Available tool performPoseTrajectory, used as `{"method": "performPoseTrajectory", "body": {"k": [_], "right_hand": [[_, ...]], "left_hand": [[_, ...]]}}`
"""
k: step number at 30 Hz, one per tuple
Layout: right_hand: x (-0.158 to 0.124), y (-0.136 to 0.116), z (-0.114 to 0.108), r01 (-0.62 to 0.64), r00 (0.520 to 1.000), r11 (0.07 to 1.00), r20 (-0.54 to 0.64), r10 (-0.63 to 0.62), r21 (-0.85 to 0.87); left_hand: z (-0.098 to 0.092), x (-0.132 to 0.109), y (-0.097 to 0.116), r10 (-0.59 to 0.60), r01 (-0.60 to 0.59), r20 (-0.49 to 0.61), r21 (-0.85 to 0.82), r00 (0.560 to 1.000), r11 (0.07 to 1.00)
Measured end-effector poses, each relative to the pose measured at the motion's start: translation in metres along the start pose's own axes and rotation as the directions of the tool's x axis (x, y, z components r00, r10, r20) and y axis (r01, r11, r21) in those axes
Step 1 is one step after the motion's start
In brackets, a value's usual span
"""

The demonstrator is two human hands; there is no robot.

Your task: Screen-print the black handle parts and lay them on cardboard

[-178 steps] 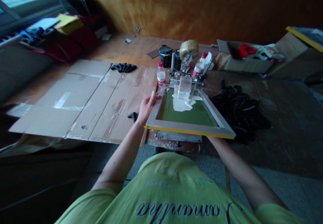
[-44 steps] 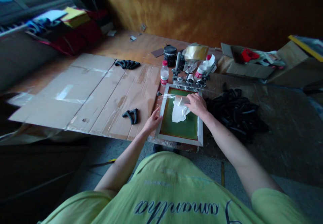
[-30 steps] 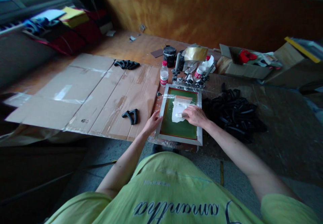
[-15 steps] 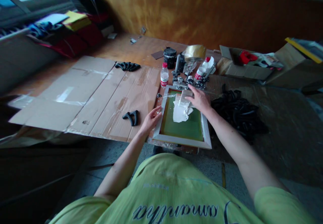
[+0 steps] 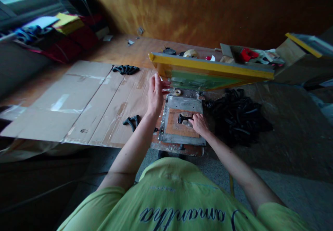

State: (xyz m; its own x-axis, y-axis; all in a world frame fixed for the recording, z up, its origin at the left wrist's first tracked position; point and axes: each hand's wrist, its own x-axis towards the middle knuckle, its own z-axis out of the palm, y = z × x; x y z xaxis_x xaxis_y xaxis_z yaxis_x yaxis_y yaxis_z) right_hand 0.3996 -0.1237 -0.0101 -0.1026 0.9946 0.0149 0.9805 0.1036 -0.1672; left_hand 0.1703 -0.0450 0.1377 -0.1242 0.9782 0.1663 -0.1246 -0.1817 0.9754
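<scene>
A screen printing frame [image 5: 210, 66] with yellow-taped edges and a green mesh stands tilted up over the metal base. At its left side is my left hand [image 5: 156, 92], thumb and fingers around the side rail. My right hand [image 5: 199, 124] pinches the end of a small black handle-shaped piece [image 5: 183, 118]. That piece lies on a light holder in the middle of a brown board [image 5: 173, 130], which rests on the metal base plate [image 5: 184, 102]. A tape roll [image 5: 177, 92] sits behind the plate.
To the right lies a heap of black pieces [image 5: 239, 116]. On the left, a cardboard sheet [image 5: 85, 102] carries a black pair [image 5: 131, 122] near the front and a row of black pieces [image 5: 126, 69] farther back. An open carton [image 5: 229, 53] stands at the back right.
The screen frame has swung up from lying flat, uncovering the board and plate. My left hand has risen with its side. My right hand has moved from the white squeegee area down to the black piece.
</scene>
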Motion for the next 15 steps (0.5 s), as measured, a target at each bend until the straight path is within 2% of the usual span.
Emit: {"method": "performPoseTrajectory", "body": {"k": [2, 3, 4, 5, 6, 7, 9, 11, 12, 13, 15], "right_hand": [[-0.001, -0.014, -0.002, -0.069, 0.998, 0.997, 0.005, 0.069, 0.023], [-0.003, -0.022, -0.005, -0.094, 0.995, 0.994, -0.023, 0.095, 0.053], [-0.006, -0.032, -0.008, -0.096, 0.992, 0.992, -0.073, 0.103, 0.086], [-0.010, -0.044, -0.010, -0.067, 0.987, 0.991, -0.136, 0.083, 0.118], [-0.016, -0.056, -0.012, 0.002, 0.982, 0.990, -0.190, 0.025, 0.142], [-0.021, -0.067, -0.013, 0.102, 0.974, 0.982, -0.218, -0.066, 0.161], [-0.030, -0.079, -0.015, 0.318, 0.940, 0.928, -0.196, -0.280, 0.197], [-0.033, -0.066, -0.019, 0.410, 0.912, 0.887, -0.133, -0.389, 0.212], [-0.032, -0.047, -0.023, 0.385, 0.923, 0.903, -0.106, -0.371, 0.189], [-0.030, -0.022, -0.027, 0.310, 0.950, 0.941, -0.085, -0.300, 0.140], [-0.026, 0.041, -0.034, 0.052, 0.997, 0.997, -0.046, -0.054, -0.050]], "left_hand": [[-0.005, -0.029, -0.021, -0.200, 0.196, 0.072, 0.064, 0.977, 0.978], [-0.008, -0.047, -0.035, -0.353, 0.337, 0.147, 0.122, 0.924, 0.934], [-0.010, -0.067, -0.048, -0.534, 0.491, 0.248, 0.217, 0.808, 0.844], [-0.012, -0.087, -0.060, -0.659, 0.591, 0.303, 0.291, 0.689, 0.752], [-0.014, -0.104, -0.071, -0.708, 0.643, 0.321, 0.295, 0.629, 0.706], [-0.016, -0.119, -0.080, -0.726, 0.681, 0.331, 0.259, 0.603, 0.685], [-0.024, -0.134, -0.090, -0.728, 0.719, 0.268, 0.152, 0.630, 0.678], [-0.044, -0.131, -0.095, -0.720, 0.716, 0.150, 0.089, 0.678, 0.692], [-0.060, -0.125, -0.097, -0.708, 0.702, 0.072, 0.088, 0.703, 0.706], [-0.079, -0.118, -0.100, -0.692, 0.689, -0.013, 0.104, 0.722, 0.717], [-0.125, -0.103, -0.106, -0.637, 0.672, -0.218, 0.172, 0.739, 0.720]]}}
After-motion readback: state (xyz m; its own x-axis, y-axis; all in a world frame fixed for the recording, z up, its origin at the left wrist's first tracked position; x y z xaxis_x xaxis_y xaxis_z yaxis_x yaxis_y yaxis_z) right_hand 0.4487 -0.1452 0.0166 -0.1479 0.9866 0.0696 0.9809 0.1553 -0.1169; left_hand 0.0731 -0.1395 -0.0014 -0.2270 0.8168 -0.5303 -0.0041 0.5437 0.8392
